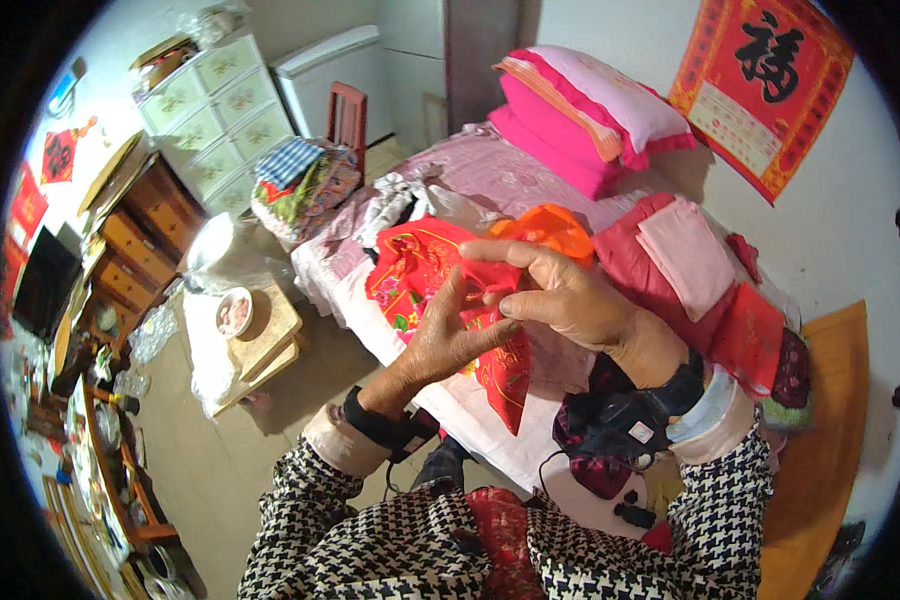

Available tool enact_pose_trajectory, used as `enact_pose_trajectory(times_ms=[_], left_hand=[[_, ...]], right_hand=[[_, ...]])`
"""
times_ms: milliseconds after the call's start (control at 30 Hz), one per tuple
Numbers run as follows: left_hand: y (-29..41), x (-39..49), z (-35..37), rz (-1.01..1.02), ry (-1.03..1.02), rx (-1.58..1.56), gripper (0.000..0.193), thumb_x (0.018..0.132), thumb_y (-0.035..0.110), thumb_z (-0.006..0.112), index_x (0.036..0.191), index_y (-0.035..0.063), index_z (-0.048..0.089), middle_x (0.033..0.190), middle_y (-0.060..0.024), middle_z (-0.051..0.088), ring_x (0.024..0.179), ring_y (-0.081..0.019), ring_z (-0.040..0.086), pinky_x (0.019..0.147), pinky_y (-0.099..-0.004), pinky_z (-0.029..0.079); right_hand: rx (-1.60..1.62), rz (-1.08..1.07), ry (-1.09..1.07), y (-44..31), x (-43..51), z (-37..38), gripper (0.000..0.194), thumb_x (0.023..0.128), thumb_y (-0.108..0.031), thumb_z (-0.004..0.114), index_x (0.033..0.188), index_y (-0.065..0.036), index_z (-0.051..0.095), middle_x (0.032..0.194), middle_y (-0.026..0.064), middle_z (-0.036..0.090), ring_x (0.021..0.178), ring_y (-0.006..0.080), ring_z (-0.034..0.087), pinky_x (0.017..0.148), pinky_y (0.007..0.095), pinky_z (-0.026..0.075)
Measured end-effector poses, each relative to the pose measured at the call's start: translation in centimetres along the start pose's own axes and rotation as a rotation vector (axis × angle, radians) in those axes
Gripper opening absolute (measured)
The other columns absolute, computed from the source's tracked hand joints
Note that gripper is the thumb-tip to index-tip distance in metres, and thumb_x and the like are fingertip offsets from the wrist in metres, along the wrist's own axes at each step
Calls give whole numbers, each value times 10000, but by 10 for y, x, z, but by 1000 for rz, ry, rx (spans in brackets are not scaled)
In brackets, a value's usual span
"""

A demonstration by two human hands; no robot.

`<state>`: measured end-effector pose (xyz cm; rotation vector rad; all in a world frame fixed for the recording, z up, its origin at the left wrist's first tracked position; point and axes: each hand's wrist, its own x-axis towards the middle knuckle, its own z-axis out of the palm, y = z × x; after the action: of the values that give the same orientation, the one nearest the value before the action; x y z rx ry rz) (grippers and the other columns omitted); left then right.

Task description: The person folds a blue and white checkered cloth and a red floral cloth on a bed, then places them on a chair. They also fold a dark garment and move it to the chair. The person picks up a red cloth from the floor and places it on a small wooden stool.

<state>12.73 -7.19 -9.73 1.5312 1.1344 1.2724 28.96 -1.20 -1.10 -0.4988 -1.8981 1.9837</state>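
A red cloth or bag with a flower print and gold pattern [506, 382] hangs in a bunch between and below my hands, over the bed. My left hand [450, 330] is at its near side, with thumb raised and fingers pointing right. My right hand [570, 300] comes in from the right, its index finger stretched left across the red fabric and its thumb close to my left fingertips. Whether either hand grips the fabric cannot be made out. An orange bag [551, 225] lies just behind my right hand.
The bed [450, 161] bears pink pillows [592, 120], a folded pink cloth [686, 255] and a red packet [746, 337]. Dark clothing [607, 427] lies near my right forearm. At left, a small table [277, 315] holds a white bowl [235, 313]. Behind stands a red chair [347, 112].
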Motion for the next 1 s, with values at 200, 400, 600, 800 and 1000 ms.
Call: enact_pose_trajectory(times_ms=[200, 400, 600, 800, 1000], left_hand=[[43, -14, -33, 14, 139, -126, 394, 840, 209, 601, 1168, 26, 485, 944, -38, 589, 867, -115, 575, 757, -276, 476], [48, -21, -76, -48, 332, 2, 279, 774, 126, 454, 969, -15, 593, 775, -66, 618, 701, -136, 580, 640, -309, 470], [44, -48, -134, -158, 396, 643, 232, 747, 121, 562, 953, 26, 609, 845, -178, 626, 856, -322, 616, 724, -393, 482], [-37, -111, -188, 53, 939, 607, 350, 738, 74, 628, 1075, 35, 541, 1035, -134, 585, 959, -283, 568, 800, -345, 464], [-147, -198, -114, -345, 907, -648, 424, 865, 367, 582, 1149, 97, 420, 919, -99, 557, 789, -186, 579, 673, -293, 485]], right_hand=[[-269, -277, -103, -56, 23, 48, 644, 766, 104, 415, 1384, -51, 315, 1302, 32, 426, 1137, 109, 445, 956, 243, 355], [-353, -343, -12, -87, 28, 64, 635, 799, 100, 446, 1394, -59, 289, 1336, 46, 384, 1116, 124, 451, 924, 241, 396], [-482, -554, 187, -101, 27, 68, 658, 778, 84, 454, 1398, -42, 271, 1373, 59, 345, 1058, 102, 440, 877, 217, 398], [-633, -711, 292, -114, 31, 75, 648, 777, 89, 446, 1390, -52, 290, 1229, 87, 453, 1056, 135, 474, 895, 247, 425], [-785, -723, 321, -126, 38, 94, 619, 798, 83, 467, 1380, -75, 326, 1080, 53, 497, 943, 81, 484, 825, 210, 427]])
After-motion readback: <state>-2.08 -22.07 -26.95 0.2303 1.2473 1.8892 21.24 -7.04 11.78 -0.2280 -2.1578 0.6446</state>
